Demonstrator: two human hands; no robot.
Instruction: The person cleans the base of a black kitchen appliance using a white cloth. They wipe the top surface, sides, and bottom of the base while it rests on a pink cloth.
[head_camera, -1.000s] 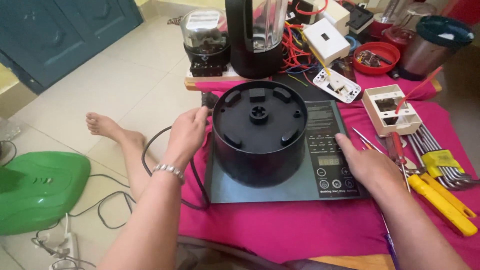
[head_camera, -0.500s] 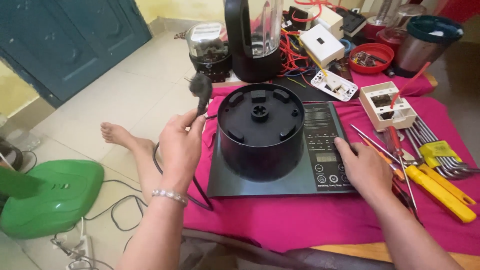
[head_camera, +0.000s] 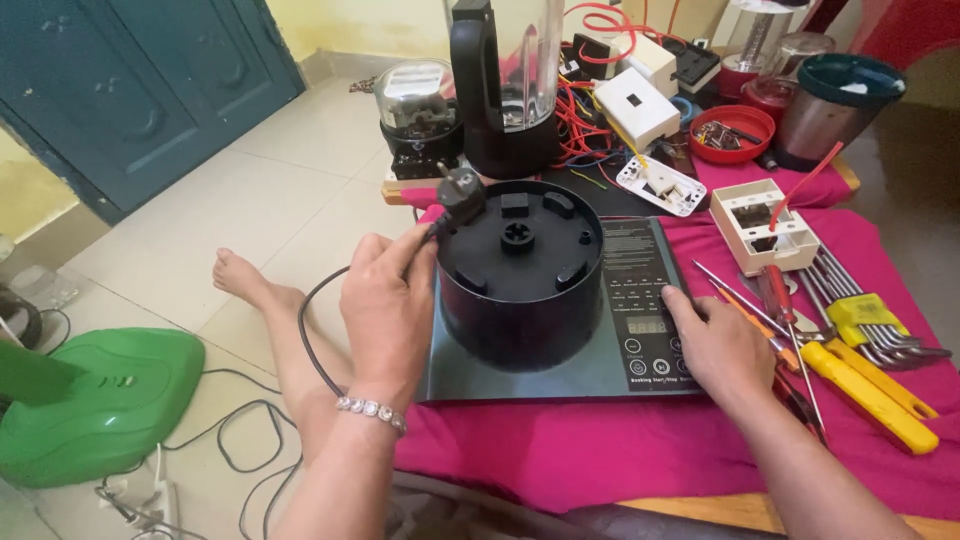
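the left hand (head_camera: 388, 305) pinches a black power cord (head_camera: 318, 322) just below its plug (head_camera: 460, 190), its grip closed on the cord and the plug raised over the left rim of a black blender base (head_camera: 520, 275). the base stands upside down on a flat induction cooktop (head_camera: 640, 300) on the bench (head_camera: 600, 450), which is draped in pink cloth. the right hand (head_camera: 722, 345) rests flat on the cooktop's control panel, fingers spread, clasping nothing. screwdrivers (head_camera: 780, 300) and yellow-handled tools (head_camera: 865, 390) lie just right of it.
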